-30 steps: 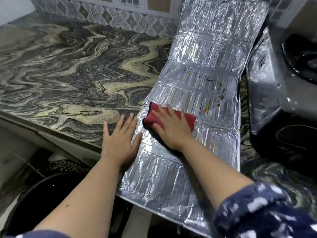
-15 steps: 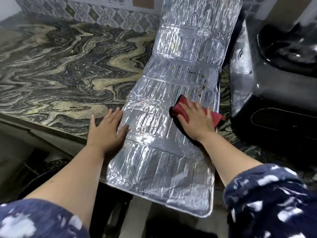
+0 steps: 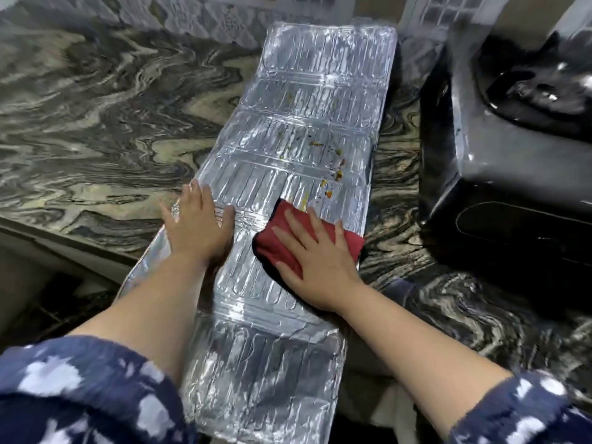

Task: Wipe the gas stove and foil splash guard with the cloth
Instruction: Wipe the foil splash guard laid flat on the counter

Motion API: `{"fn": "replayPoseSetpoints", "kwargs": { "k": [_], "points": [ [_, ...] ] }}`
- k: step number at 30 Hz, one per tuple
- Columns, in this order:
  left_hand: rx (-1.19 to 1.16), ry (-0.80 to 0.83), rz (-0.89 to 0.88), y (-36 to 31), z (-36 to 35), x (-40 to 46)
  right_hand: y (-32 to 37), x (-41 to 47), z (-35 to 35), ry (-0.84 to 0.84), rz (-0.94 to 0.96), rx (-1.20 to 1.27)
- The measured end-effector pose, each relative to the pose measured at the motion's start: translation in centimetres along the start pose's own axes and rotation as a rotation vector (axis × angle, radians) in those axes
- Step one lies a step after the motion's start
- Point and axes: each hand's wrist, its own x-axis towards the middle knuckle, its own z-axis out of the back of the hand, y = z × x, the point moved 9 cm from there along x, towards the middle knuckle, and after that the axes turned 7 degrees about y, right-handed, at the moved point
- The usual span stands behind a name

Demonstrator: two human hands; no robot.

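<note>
- A home kitchen, by the look of its fittings.
- A marble-patterned countertop (image 3: 105,123) with swirling grey and beige veins fills the left and far side.
- A black gas stove (image 3: 512,174) stands at the right.
- Patterned wall tiles (image 3: 198,19) run along the far edge.
- A food-spattered foil splash guard (image 3: 314,123) lies between them.

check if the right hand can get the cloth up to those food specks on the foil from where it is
Probably yes: the right hand presses the red cloth just below the specks, with only bare foil splash guard between.
</note>
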Motion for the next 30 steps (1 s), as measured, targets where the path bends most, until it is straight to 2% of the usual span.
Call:
{"fn": "replayPoseSetpoints", "kwargs": {
  "k": [3,6,13,17,22,26,30],
  "points": [
    [0.009,-0.022,0.0,0.1,-0.1,0.1,-0.5,1.4,0.4,0.016,0.053,-0.036],
    [-0.005,-0.021,-0.004,0.1,-0.1,0.3,-3.0,5.0,1.7,0.014,0.026,-0.02],
    [0.014,-0.022,-0.007,0.1,0.2,0.1,-12.3,11.9,4.3,-0.011,-0.283,0.004],
    [0.008,-0.015,-0.008,0.1,0.0,0.1,-13.4,13.0,4.4,-0.031,-0.419,0.009],
    [-0.006,0.001,-0.024,0.2,0.0,0.1,-7.7,10.6,3.4,-0.053,-0.269,0.059],
    [-0.029,0.002,-0.04,0.4,0.1,-0.2,-0.6,8.5,2.4,-0.011,-0.027,0.065],
    [-0.016,-0.004,-0.05,0.3,0.2,-0.4,3.3,11.6,2.5,0.018,0.125,0.052]
  ]
}}
